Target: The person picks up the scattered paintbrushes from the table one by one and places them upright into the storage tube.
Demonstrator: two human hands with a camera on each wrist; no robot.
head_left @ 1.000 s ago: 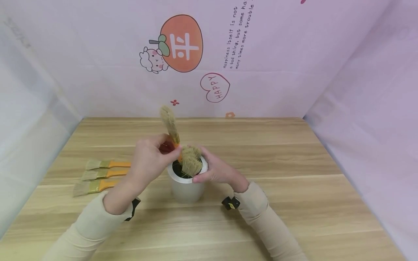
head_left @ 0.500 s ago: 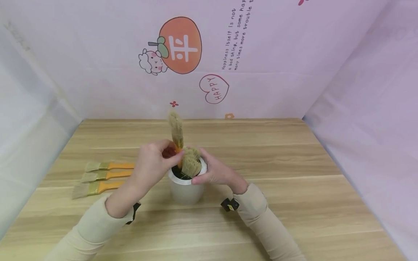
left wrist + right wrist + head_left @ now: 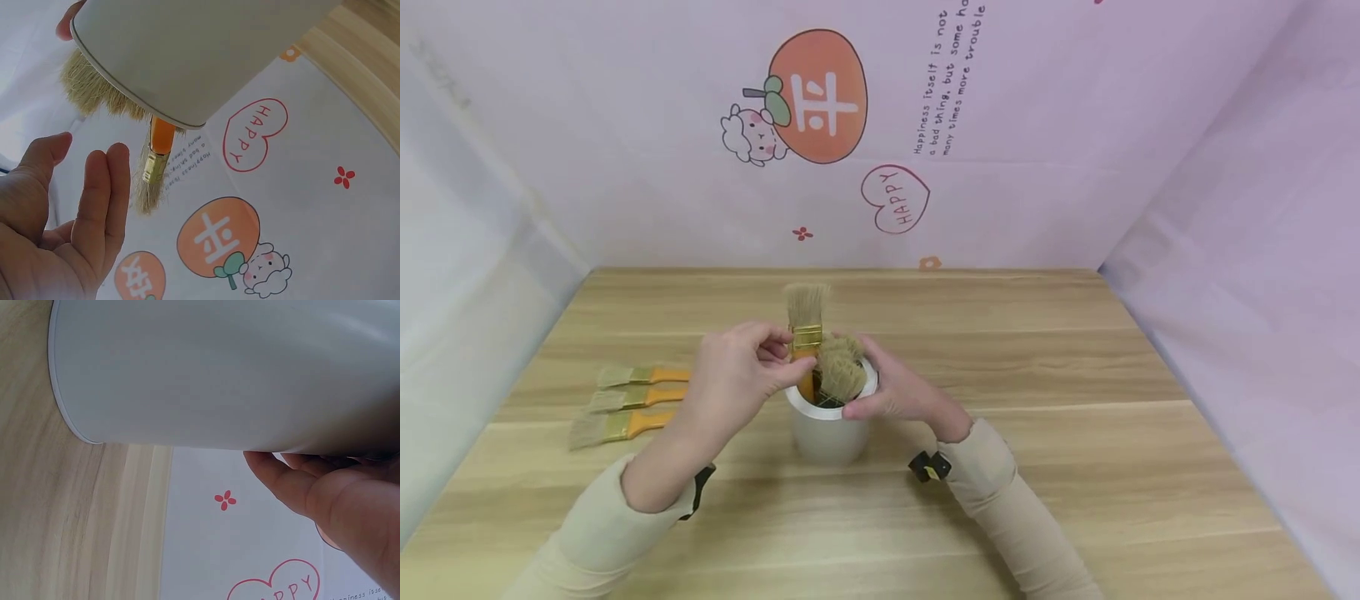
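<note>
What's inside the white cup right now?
The white cup holds upright brushes, bristles up, plus an orange-handled brush standing in it. Their handle ends and the cup's bottom are hidden.

A light wooden table (image 3: 1037, 400) with long plank grain fills the near ground. Pale pink walls (image 3: 1075, 167) enclose it on the far side and on the right; the left side is whiter. The far wall carries an orange fruit sticker (image 3: 818, 96) beside a cartoon sheep (image 3: 747, 137), a "HAPPY" heart (image 3: 896, 200) and small print.

Smooth matt white cup (image 3: 827, 433); brush (image 3: 806, 333) with coarse pale bristles, shiny brass-coloured ferrule (glossy orange handle); wood-grain desk (image 3: 1045, 400), satin finish.
</note>
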